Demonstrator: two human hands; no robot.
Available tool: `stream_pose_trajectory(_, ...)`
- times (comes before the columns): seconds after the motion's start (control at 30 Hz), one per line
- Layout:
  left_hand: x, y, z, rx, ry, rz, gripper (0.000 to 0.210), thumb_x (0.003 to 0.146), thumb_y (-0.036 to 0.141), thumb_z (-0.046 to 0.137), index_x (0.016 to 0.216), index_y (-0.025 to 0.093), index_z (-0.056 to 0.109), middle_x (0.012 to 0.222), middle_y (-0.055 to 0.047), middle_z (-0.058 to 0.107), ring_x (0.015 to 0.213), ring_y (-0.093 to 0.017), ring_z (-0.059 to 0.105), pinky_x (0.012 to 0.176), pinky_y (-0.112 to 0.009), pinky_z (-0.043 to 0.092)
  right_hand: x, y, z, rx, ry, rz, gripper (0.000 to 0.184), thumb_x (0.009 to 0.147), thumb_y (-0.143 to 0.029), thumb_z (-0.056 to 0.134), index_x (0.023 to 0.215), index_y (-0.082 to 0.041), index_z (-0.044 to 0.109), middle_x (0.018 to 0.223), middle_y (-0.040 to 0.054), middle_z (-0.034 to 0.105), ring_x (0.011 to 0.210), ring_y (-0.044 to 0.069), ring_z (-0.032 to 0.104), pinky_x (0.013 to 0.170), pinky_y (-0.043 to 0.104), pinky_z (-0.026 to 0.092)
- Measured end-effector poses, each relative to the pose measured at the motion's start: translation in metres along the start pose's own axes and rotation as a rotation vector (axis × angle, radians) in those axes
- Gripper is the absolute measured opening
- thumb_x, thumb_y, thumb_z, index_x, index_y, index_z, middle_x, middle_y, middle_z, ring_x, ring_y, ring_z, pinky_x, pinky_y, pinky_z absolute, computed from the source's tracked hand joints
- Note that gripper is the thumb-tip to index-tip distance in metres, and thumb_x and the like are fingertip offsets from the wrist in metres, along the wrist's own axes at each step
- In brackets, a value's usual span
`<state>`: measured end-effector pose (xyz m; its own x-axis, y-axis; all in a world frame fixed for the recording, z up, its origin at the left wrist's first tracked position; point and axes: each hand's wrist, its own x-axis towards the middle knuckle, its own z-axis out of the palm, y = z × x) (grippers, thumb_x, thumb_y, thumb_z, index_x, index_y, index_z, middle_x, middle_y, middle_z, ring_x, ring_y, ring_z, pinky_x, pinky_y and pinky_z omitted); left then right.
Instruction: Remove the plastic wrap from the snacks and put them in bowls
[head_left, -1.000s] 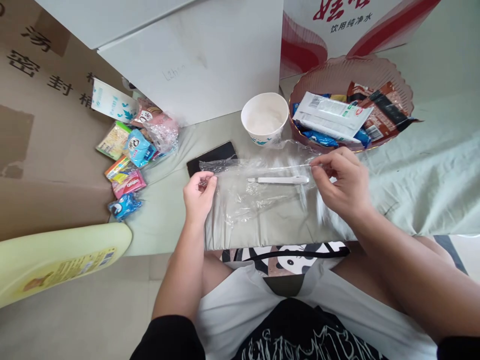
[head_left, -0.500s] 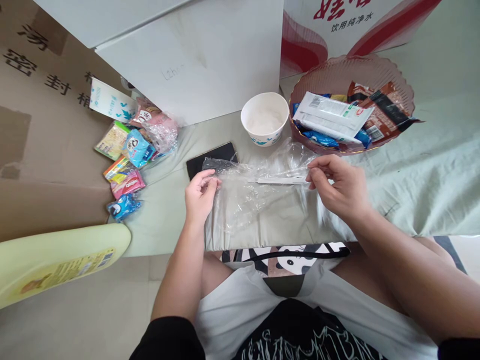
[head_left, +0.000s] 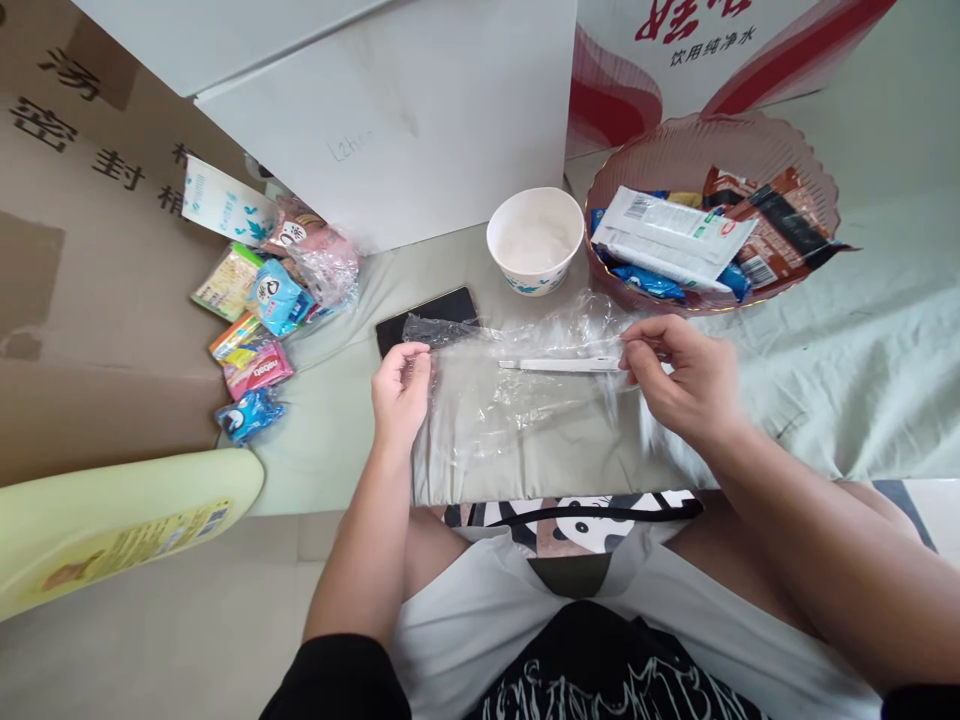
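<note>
A clear plastic bag point(head_left: 495, 410) is stretched sideways between my two hands, low over the cloth. My left hand point(head_left: 400, 392) pinches its left edge between thumb and fingers. At the other side, my right hand point(head_left: 681, 375) has thumb and forefinger closed on the bag's right edge. A slim white stick-like thing point(head_left: 559, 365) lies level behind or under the film, its right end close to my right fingertips; its kind is unclear. The dark phone point(head_left: 429, 318) rests flat beyond my left hand, partly covered by film. A white paper bowl point(head_left: 535, 240) stands behind the bag.
A pink ribbed bowl point(head_left: 814, 190) of wrapped snacks stands at the back right. Snack packets point(head_left: 259, 370) and a paper cup point(head_left: 227, 200) lie at the left. White boxes point(head_left: 405, 140) border the back; a yellow bottle point(head_left: 135, 525) is at the lower left.
The view has shifted slightly. The bag's film has moved a little, and more of the slim white thing shows. Both hands keep their pinch on the bag.
</note>
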<state>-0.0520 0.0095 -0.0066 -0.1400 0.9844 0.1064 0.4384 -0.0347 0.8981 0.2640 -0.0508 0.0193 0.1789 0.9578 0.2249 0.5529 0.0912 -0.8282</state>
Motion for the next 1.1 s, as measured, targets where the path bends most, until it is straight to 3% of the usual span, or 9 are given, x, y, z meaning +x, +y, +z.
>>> stream_pose_trajectory(0.23, 0.002, -0.001, 0.001, 0.103, 0.032, 0.043, 0.024, 0.084, 0.035, 0.068, 0.100, 0.018, 0.073, 0.086, -0.004, 0.073, 0.078, -0.016, 0.066, 0.068, -0.026, 0.051, 0.004, 0.002, 0.002, -0.042, 0.088, -0.011, 0.025, 0.083, -0.026, 0.067, 0.108, -0.025, 0.069, 0.099, 0.0039, 0.077, 0.064, 0.016, 0.068, 0.065, 0.031, 0.054)
stream_pose_trajectory(0.43, 0.001, -0.001, -0.003, 0.235, 0.086, 0.275, 0.021, 0.090, 0.036, 0.063, 0.080, 0.019, 0.071, 0.075, -0.001, 0.054, 0.064, -0.013, 0.048, 0.061, -0.026, 0.042, 0.005, 0.008, 0.001, -0.102, 0.185, -0.135, 0.005, 0.086, -0.026, 0.065, 0.083, -0.024, 0.068, 0.076, 0.0011, 0.063, 0.068, 0.017, 0.060, 0.066, 0.031, 0.052)
stream_pose_trajectory(0.57, 0.005, -0.006, -0.004, 0.168, 0.171, 0.321, 0.026, 0.084, 0.042, 0.068, 0.073, 0.019, 0.065, 0.096, -0.006, 0.054, 0.085, -0.017, 0.056, 0.077, -0.032, 0.049, 0.006, 0.007, -0.001, -0.083, 0.254, -0.320, 0.005, 0.086, -0.027, 0.067, 0.081, -0.024, 0.068, 0.085, 0.0046, 0.057, 0.083, 0.021, 0.060, 0.073, 0.037, 0.053)
stream_pose_trajectory(0.67, 0.008, -0.004, -0.004, -0.066, 0.146, 0.221, 0.035, 0.078, 0.047, 0.071, 0.062, 0.019, 0.056, 0.105, -0.008, 0.061, 0.105, -0.023, 0.061, 0.090, -0.037, 0.050, 0.004, 0.005, -0.003, -0.024, 0.207, -0.414, 0.008, 0.086, -0.028, 0.064, 0.079, -0.024, 0.063, 0.097, 0.0073, 0.066, 0.102, 0.027, 0.065, 0.090, 0.046, 0.053)
stream_pose_trajectory(0.73, 0.008, 0.001, -0.003, -0.275, 0.104, 0.104, 0.039, 0.072, 0.047, 0.074, 0.059, 0.019, 0.051, 0.095, -0.007, 0.067, 0.098, -0.022, 0.066, 0.084, -0.035, 0.053, 0.001, 0.004, -0.003, 0.064, 0.121, -0.397, 0.011, 0.088, -0.031, 0.063, 0.079, -0.025, 0.060, 0.088, 0.0054, 0.070, 0.101, 0.028, 0.069, 0.094, 0.049, 0.052)
stream_pose_trajectory(0.83, 0.007, 0.010, -0.002, -0.470, 0.037, -0.104, 0.042, 0.066, 0.047, 0.078, 0.061, 0.020, 0.047, 0.069, -0.001, 0.065, 0.061, -0.014, 0.063, 0.056, -0.026, 0.049, -0.004, 0.003, -0.004, 0.296, -0.078, -0.131, 0.016, 0.093, -0.037, 0.061, 0.085, -0.025, 0.054, 0.062, -0.0020, 0.065, 0.058, 0.019, 0.068, 0.064, 0.036, 0.057)
stream_pose_trajectory(0.93, 0.007, 0.018, -0.003, -0.505, 0.004, -0.315, 0.043, 0.067, 0.049, 0.079, 0.067, 0.022, 0.045, 0.055, 0.004, 0.060, 0.040, -0.009, 0.051, 0.038, -0.020, 0.034, -0.004, 0.001, -0.007, 0.536, -0.272, 0.201, 0.020, 0.093, -0.043, 0.061, 0.100, -0.027, 0.051, 0.046, -0.0104, 0.053, 0.029, 0.013, 0.044, 0.037, 0.026, 0.040)
stream_pose_trajectory(1.03, 0.009, 0.022, -0.006, -0.505, -0.034, -0.477, 0.043, 0.070, 0.050, 0.077, 0.072, 0.023, 0.044, 0.049, 0.007, 0.056, 0.034, -0.007, 0.047, 0.033, -0.018, 0.029, 0.002, 0.000, -0.010, 0.643, -0.400, 0.301, 0.030, 0.092, -0.049, 0.057, 0.111, -0.026, 0.054, 0.045, -0.0101, 0.051, 0.031, 0.015, 0.046, 0.039, 0.028, 0.042)
stream_pose_trajectory(1.1, 0.010, 0.026, -0.008, -0.523, -0.141, -0.583, 0.043, 0.070, 0.049, 0.078, 0.072, 0.023, 0.043, 0.045, 0.009, 0.053, 0.030, -0.006, 0.043, 0.030, -0.018, 0.024, 0.007, 0.000, -0.011, 0.641, -0.341, 0.263, 0.033, 0.089, -0.053, 0.059, 0.104, -0.024, 0.061, 0.057, -0.0037, 0.060, 0.046, 0.017, 0.058, 0.048, 0.031, 0.049)
